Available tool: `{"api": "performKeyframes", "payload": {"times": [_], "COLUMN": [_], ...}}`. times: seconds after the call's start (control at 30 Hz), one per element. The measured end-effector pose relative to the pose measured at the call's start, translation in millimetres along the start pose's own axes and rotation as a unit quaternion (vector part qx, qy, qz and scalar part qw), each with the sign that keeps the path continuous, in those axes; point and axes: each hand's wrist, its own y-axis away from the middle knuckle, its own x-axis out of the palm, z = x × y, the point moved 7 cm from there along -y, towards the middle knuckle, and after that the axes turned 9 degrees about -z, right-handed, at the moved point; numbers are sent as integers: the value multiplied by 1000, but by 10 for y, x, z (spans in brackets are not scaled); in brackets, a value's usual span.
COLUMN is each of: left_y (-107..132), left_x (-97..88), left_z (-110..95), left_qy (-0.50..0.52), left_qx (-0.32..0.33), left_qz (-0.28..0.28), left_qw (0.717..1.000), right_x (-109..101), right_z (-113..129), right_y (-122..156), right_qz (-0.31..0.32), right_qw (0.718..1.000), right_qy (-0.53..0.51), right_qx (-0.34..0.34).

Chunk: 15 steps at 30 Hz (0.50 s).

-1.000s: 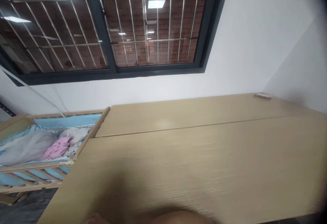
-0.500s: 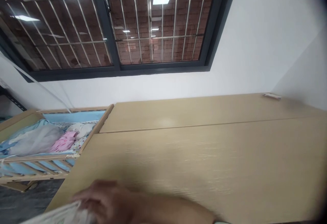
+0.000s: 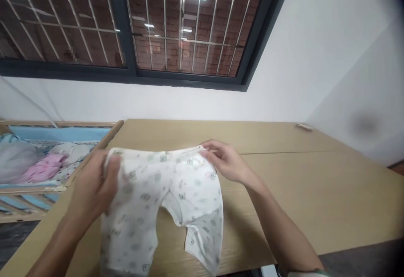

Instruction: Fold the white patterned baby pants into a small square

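Observation:
A pair of small white baby pants with a grey-green print hangs spread out above the wooden table, waistband up and both legs down. My left hand is closed on the left end of the waistband, slightly blurred. At the other end of the waistband, my right hand pinches the fabric between thumb and fingers. The right leg of the pants is partly folded at its lower part, and the bottom of the left leg runs near the frame's lower edge.
The light wooden table stretches to the white wall under a barred window. To the left stands a wooden crib with a pink cloth and other bedding. A small pale object lies at the table's back right.
The pants came up from the lower left and are now spread between both hands. My left hand has come into view, and the view has shifted somewhat to the right.

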Motion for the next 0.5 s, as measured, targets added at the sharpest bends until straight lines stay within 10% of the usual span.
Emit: {"api": "performKeyframes", "payload": {"times": [0.27,0.5], "left_y": [-254,-372], "left_x": [2141,2990], "left_z": [396,667], "left_qy": [95,41], "left_qx": [4,-36], "left_qz": [194,231], "left_qw": [976,972], "right_x": [-13,179], "right_z": [-1938,-2773], "right_y": [-892,-1450], "right_qz": [-66,-100], "right_qw": [981,958], "right_qy": [155,235], "right_qx": [93,130]}}
